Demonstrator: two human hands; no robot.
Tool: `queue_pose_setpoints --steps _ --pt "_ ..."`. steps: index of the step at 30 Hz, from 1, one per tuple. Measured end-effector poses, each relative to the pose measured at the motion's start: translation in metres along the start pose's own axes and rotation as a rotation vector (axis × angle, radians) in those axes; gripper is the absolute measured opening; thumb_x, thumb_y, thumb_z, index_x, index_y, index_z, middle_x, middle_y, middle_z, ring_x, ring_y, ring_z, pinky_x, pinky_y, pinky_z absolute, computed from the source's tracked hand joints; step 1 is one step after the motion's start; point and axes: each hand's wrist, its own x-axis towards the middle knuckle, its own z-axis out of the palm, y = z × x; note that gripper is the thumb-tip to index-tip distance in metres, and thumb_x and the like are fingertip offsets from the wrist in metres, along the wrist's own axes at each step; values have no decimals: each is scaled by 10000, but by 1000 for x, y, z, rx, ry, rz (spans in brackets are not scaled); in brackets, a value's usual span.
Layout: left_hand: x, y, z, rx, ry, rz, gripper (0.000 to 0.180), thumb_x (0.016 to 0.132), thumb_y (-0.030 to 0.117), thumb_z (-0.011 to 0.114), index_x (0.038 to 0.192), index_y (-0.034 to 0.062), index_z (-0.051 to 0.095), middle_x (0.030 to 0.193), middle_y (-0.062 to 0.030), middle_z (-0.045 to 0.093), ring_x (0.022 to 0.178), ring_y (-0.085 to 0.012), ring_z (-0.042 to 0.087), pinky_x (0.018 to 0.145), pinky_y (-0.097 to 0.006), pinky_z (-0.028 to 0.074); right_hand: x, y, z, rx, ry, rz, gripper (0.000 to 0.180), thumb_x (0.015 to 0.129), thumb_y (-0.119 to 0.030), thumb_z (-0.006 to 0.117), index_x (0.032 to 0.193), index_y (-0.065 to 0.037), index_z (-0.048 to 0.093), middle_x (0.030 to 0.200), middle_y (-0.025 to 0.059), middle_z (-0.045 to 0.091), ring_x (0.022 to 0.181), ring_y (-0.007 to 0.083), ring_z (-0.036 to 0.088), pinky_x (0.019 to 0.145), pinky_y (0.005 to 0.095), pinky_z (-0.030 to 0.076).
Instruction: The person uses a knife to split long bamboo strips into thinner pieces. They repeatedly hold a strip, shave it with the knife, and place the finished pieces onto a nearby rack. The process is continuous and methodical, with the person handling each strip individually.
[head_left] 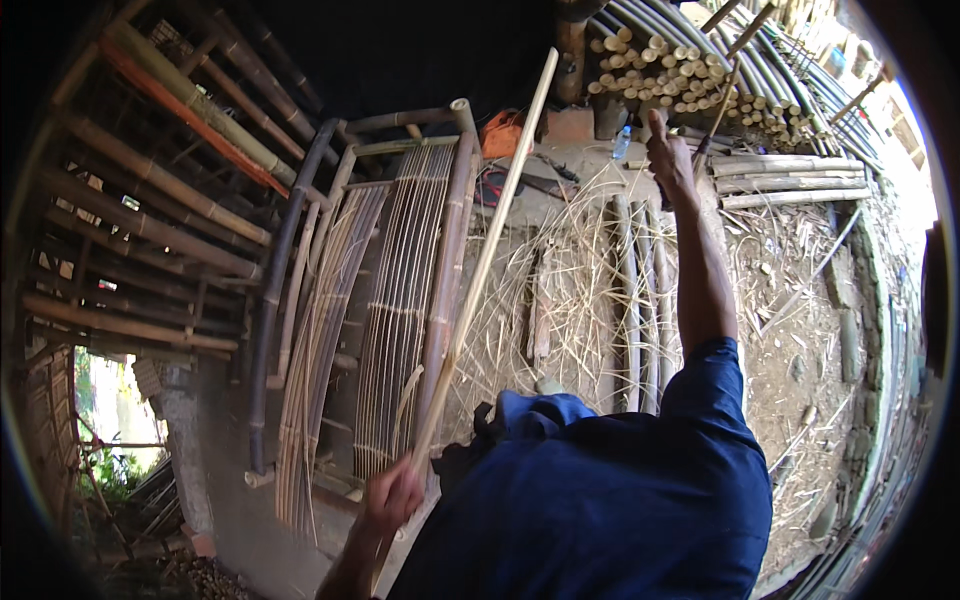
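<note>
Gripping a pale bamboo strip (503, 200) low on its length, our left hand (395, 494) is wrapped round it at 7 o'clock; the strip slants up to 12. Our right hand (668, 155) is out at 2 o'clock, thumb up, and we cannot tell whether it holds anything. We judge the strip light, springy and likely sharp-edged, best held nearer its middle. We can read no writing, even on the bottle (622, 143) past 1 o'clock.

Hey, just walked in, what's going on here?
A person grips a long pale strip in the left hand. The right hand is stretched toward a stack of bamboo poles; whether it holds anything is unclear. Thin strips lie along a bamboo frame on the left, and pale slivers litter the ground.
</note>
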Motion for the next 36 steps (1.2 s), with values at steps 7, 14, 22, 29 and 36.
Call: queue_pose_setpoints --steps 7,14,22,29,36 --pt "175 33 31 -159 -21 -19 360 999 302 586 1206 8 571 579 67 429 404 -27 409 383 -213 399 -179 4 132 -402 -471 -430 789 932 -745 249 910 -54 628 603 104 571 511 213 582 462 415 507" --pt "194 35 40 -269 -71 -38 498 981 266 607 1395 23 474 532 79 387 353 -34 349 353 -227 362 -233 10 144 -339 -614 -382 696 966 -661 352 927 -37 656 711 219 670 651 374 678 598 472 541" --pt "151 29 31 -366 -179 -97 524 993 139 513 1488 55 366 523 87 333 370 -35 335 372 -223 355 -219 23 144 -367 -540 -484 720 924 -734 352 946 -88 671 652 138 649 531 278 640 468 438 497" --pt "115 36 23 -383 -169 -118 552 998 133 499 1502 9 311 535 59 364 369 -41 342 381 -219 359 -225 18 155 -412 -470 -898 747 906 -781 298 899 -124 650 598 37 603 473 189 566 422 354 459" --pt "37 40 0 -257 -219 -220 552 1003 150 495 1506 10 315 559 69 377 418 -36 335 416 -209 321 -120 5 122 -624 -352 -227 704 932 -715 377 981 -78 672 830 203 699 794 344 701 702 444 554"
